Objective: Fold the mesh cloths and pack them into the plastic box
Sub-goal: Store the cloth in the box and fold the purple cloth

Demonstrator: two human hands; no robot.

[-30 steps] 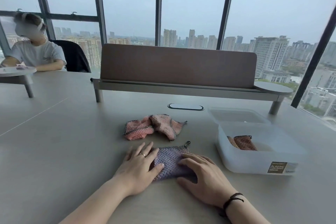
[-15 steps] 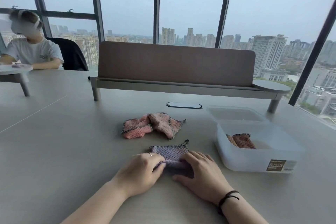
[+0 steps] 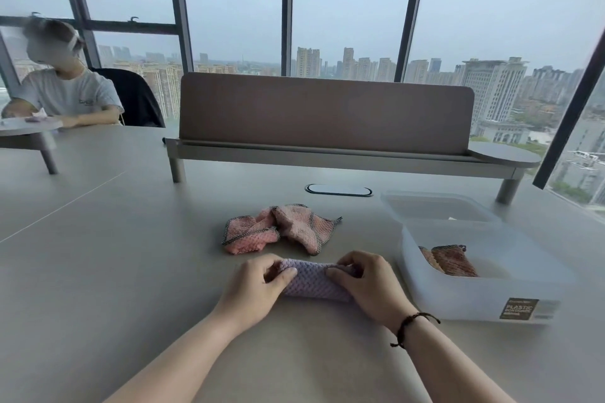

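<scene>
A purple mesh cloth (image 3: 311,281) lies folded into a narrow strip on the table just in front of me. My left hand (image 3: 255,288) pinches its left end and my right hand (image 3: 370,285) pinches its right end, fingers curled over the top fold. Behind it two pink mesh cloths (image 3: 281,232) lie crumpled together. To the right stands the translucent plastic box (image 3: 471,301) with a brown label; a folded brown-orange cloth (image 3: 451,260) lies inside it.
The box lid (image 3: 435,206) lies flat behind the box. A brown desk divider on a raised shelf (image 3: 327,114) crosses the table further back, with a cable grommet (image 3: 339,190) before it. A person (image 3: 65,88) sits at the far left.
Both hands went from lying flat on the spread purple cloth to gripping its ends. The cloth has been folded over into a narrower strip.
</scene>
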